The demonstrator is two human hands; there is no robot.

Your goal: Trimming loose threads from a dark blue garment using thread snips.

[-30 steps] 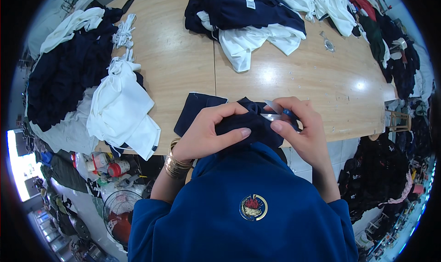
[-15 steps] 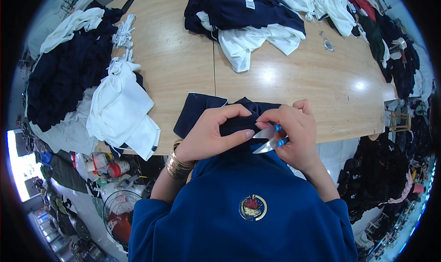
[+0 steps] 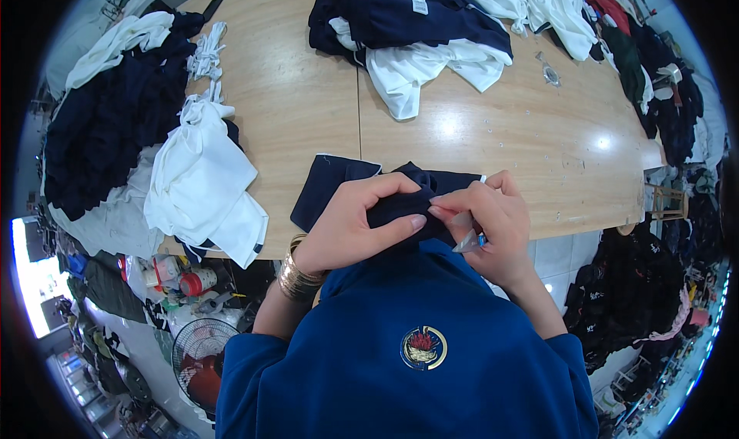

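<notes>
A navy garment point(image 3: 332, 191) lies bunched at the table's near edge, part of it hanging over toward me. My left hand point(image 3: 358, 222), with gold bangles at the wrist, is closed on its folds, thumb and forefinger curved around the cloth. Beside it, the thumb and forefinger of my right hand point(image 3: 489, 222) pinch together at the garment's fold; whatever is between their tips is too small to make out. Thread snips point(image 3: 466, 242) with blue parts are tucked in my right palm, the blades showing below the fingers and the rest hidden.
Navy and white garments point(image 3: 412, 23) are piled at the table's far side. More white clothing point(image 3: 202, 181) and dark clothing point(image 3: 115, 131) heap up at the left. A small clear plastic item point(image 3: 548, 71) lies at the far right. Below the left edge stands a fan point(image 3: 202, 362).
The snips have turned back into my right palm, so less of the blades shows. My right fingertips stay at the cloth, and my left hand has hardly moved.
</notes>
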